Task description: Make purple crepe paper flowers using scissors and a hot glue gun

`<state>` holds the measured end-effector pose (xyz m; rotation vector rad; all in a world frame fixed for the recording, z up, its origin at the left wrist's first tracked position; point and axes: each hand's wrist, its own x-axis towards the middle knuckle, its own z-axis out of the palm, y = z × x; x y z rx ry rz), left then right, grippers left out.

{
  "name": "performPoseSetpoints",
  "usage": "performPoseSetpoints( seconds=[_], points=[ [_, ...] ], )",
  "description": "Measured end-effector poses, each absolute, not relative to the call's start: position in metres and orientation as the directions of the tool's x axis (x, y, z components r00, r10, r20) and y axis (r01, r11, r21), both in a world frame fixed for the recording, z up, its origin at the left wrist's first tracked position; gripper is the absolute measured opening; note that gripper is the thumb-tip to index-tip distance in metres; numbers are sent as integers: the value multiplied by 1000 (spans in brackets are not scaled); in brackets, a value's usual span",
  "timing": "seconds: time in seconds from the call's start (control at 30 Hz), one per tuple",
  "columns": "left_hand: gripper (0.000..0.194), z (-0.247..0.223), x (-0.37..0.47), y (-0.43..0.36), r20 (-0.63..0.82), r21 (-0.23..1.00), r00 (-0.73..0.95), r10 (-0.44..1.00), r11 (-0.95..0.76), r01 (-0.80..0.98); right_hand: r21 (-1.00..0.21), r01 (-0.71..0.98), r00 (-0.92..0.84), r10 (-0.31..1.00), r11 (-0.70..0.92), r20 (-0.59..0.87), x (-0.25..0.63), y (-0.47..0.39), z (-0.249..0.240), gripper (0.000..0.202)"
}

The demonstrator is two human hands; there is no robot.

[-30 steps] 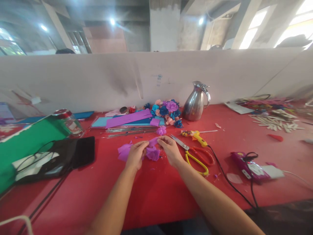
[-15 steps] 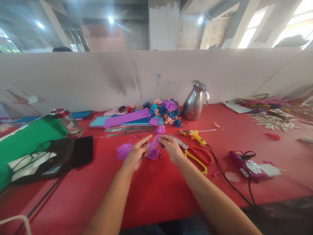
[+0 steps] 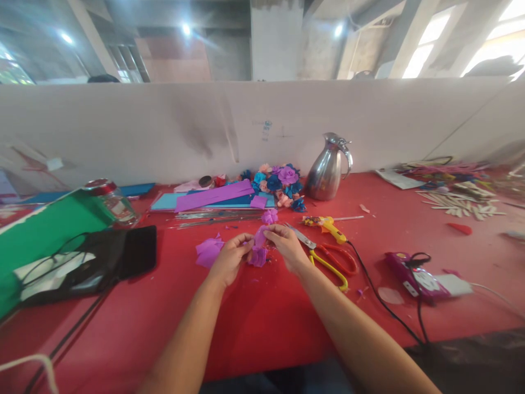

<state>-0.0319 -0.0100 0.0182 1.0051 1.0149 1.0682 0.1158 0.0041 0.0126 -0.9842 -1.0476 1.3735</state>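
Note:
Between my two hands is a small purple paper piece [image 3: 260,236]. My right hand [image 3: 286,246] pinches its right side, and my left hand [image 3: 233,256] closes its fingertips on its left edge. Just below lies a cluster of purple petals [image 3: 257,257] on the red table [image 3: 262,323]. A pile of purple paper pieces [image 3: 209,251] rests left of my left hand. A small purple flower [image 3: 269,216] sits beyond my fingers. Scissors with red and yellow handles [image 3: 328,260] lie open beside my right hand.
Behind are purple strips [image 3: 215,196], thin wires [image 3: 205,218], paper flowers [image 3: 283,183] and a steel jug [image 3: 327,168]. A yellow glue gun [image 3: 334,230] and purple device [image 3: 416,278] lie right. A phone [image 3: 139,252], jar [image 3: 115,203] and green board [image 3: 61,232] stand left.
My left hand's extended fingers have curled in and now pinch the purple paper piece. The piece is spread between both hands. My right hand has barely moved.

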Motion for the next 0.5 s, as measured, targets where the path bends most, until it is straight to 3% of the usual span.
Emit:
performPoseSetpoints(
  seconds=[0.3, 0.5],
  points=[
    [44, 26, -28, -12, -147, 969, 64, 987, 156, -193, -954, -301, -21, 1000, -3, 3, 117, 4, 12, 21],
    [40, 25, -27, -8, -206, 969, -23, 978, 201, -144, -962, -272, -58, 998, -23, -7, 112, 8, 12, 22]
  ],
)
